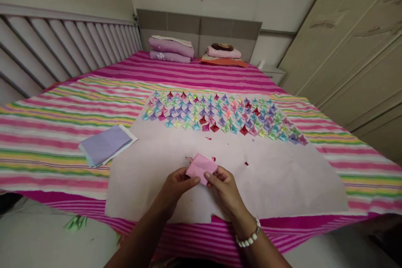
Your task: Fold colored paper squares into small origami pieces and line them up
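Our left hand [172, 186] and right hand [226, 186] hold a small creased pink paper square [201, 166] from opposite sides, seemingly for even control; it is over the large pale paper sheet [282, 180].

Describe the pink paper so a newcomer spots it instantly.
Start at the striped bed, then the large pale sheet spread on it. Toward its near edge, the left hand and right hand hold the pink paper; it alone is held, unlike the folded pieces in rows beyond.
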The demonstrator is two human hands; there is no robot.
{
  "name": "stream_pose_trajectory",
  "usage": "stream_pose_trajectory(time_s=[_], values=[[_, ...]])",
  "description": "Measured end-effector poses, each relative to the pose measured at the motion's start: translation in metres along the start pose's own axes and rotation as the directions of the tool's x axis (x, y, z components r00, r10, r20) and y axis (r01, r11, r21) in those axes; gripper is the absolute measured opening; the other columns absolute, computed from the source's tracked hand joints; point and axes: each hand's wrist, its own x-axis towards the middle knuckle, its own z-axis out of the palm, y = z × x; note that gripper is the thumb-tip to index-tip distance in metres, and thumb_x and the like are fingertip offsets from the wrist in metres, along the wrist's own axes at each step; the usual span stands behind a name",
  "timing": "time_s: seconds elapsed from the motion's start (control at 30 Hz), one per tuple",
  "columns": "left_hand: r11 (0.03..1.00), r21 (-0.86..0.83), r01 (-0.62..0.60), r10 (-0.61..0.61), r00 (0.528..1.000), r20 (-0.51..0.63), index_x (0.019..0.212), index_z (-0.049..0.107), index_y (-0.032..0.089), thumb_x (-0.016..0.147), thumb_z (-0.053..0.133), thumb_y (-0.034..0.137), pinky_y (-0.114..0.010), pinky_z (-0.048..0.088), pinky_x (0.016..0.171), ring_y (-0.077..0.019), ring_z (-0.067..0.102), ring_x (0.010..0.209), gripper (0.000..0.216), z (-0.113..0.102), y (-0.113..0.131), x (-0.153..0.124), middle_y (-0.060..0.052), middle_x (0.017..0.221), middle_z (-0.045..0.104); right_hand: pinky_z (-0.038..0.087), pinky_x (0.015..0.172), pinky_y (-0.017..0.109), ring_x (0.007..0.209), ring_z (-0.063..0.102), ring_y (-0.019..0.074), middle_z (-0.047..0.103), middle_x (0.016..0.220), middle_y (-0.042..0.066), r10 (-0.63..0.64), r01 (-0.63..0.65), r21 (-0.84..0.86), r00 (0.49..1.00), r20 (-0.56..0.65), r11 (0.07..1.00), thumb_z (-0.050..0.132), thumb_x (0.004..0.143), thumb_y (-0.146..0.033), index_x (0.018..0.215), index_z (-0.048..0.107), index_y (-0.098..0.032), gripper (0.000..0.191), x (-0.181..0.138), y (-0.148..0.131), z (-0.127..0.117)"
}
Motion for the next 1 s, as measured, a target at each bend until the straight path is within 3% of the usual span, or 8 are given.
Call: stream_pose_trajectory(time_s=[0.17, 0.37, 0.6, 0.83, 1.0], values=[[0.998, 0.056, -0.031, 0.030, 0.999, 0.015, 0.093, 0.072, 0.011, 0.072, 0.072, 0.030, -0.033, 0.046, 0.080, -0.0194, 0.062, 0.076, 0.029, 0.001, 0.001, 0.004, -0.006, 0.077, 0.071, 0.034, 0.051, 0.021, 0.049, 0.042, 0.0081, 0.055, 0.056, -0.004, 0.026, -0.029, 0.058, 0.999, 0.046, 0.998, 0.076, 0.069, -0.033, 0.072, 0.069, -0.017, 0.018, 0.004, 0.013, 0.000], [0.983, 0.164, -0.076, 0.098, 0.987, -0.129, 0.076, 0.070, 0.011, 0.068, 0.072, 0.033, -0.029, 0.045, 0.068, -0.0166, 0.058, 0.066, 0.023, 0.002, -0.001, 0.014, -0.002, 0.064, 0.065, 0.030, 0.048, 0.020, 0.050, 0.040, 0.0075, 0.062, 0.064, -0.001, 0.044, -0.063, 0.136, 0.989, 0.141, 0.989, 0.078, 0.065, -0.030, 0.081, 0.073, -0.017, 0.021, 0.017, 0.033, 0.002], [0.907, 0.404, -0.122, 0.195, 0.970, -0.145, 0.069, 0.070, 0.012, 0.064, 0.072, 0.032, -0.024, 0.042, 0.060, -0.0135, 0.054, 0.062, 0.020, -0.007, 0.007, 0.034, 0.000, 0.063, 0.063, 0.027, 0.047, 0.021, 0.046, 0.036, 0.0062, 0.053, 0.053, -0.004, 0.044, -0.052, 0.058, 0.991, 0.124, 0.997, 0.077, 0.067, -0.033, 0.073, 0.071, -0.015, 0.020, 0.026, 0.047, 0.003], [0.885, 0.453, -0.105, 0.227, 0.948, -0.224, 0.069, 0.068, 0.014, 0.070, 0.068, 0.040, -0.022, 0.038, 0.054, -0.0116, 0.049, 0.059, 0.026, -0.009, 0.008, 0.045, 0.002, 0.060, 0.058, 0.022, 0.044, 0.021, 0.043, 0.034, 0.0060, 0.048, 0.047, -0.006, 0.041, -0.047, 0.073, 0.996, 0.077, 0.996, 0.076, 0.068, -0.036, 0.068, 0.065, -0.015, 0.023, 0.029, 0.060, -0.003], [0.875, 0.466, -0.131, 0.234, 0.958, -0.169, 0.066, 0.063, 0.014, 0.076, 0.062, 0.042, -0.022, 0.038, 0.055, -0.0104, 0.047, 0.058, 0.029, -0.007, 0.002, 0.045, 0.003, 0.058, 0.054, 0.019, 0.042, 0.021, 0.040, 0.030, 0.0047, 0.044, 0.045, -0.008, 0.027, -0.035, 0.086, 0.996, 0.086, 0.996, 0.075, 0.070, -0.035, 0.074, 0.067, -0.015, 0.022, 0.028, 0.058, -0.005]])
